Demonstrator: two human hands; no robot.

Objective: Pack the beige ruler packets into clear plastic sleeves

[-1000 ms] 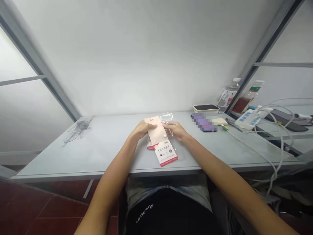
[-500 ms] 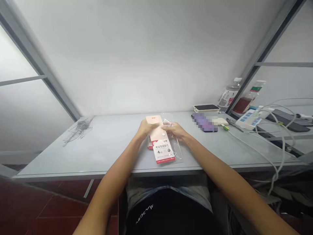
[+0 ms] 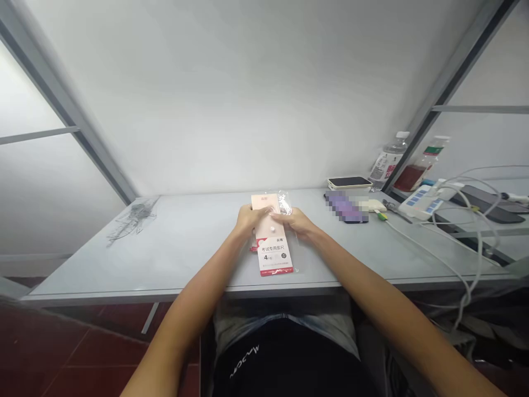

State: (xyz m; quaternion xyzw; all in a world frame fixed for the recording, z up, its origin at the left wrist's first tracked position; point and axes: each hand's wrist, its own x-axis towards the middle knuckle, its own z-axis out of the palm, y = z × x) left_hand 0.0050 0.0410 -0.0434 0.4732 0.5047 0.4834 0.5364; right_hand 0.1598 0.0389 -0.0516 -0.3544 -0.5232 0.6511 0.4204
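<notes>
Between both hands, above the front middle of the desk, is a packaged ruler set. It is a pale pink pouch with a snap button and a white and red printed card at its lower end. A clear plastic sleeve shows along its right side. My left hand grips the left edge with the thumb across the front. From the right, my right hand closes on the other edge, thumb also on the front. Most fingers are hidden behind the package. Another red-edged piece peeks out behind it at lower left.
A dark scribble-like patch marks the desk at left. On the right lie a phone on a box, a blurred purple item, keys, a power strip with cables, and two bottles.
The package has turned slightly more upright, its lower end shifting left. The clear sleeve sticks out less on the right. Both hands keep their hold.
</notes>
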